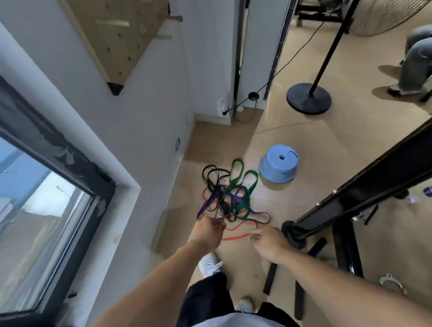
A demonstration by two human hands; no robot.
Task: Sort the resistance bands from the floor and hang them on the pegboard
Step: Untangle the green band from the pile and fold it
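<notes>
Tangled resistance bands, black, green, purple, red, heaped on floor, wooden pegboard on wall

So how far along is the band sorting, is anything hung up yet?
Nothing looks done: the pegboard on the wall shows bare pegs. In hand: the left hand grips a tangle of resistance bands in black, green, purple and red, while the right hand reaches toward the red band. Left: untangling, sorting and hanging them all.

Tan floor — tangled resistance bands, blue stool, black stand base.
</notes>
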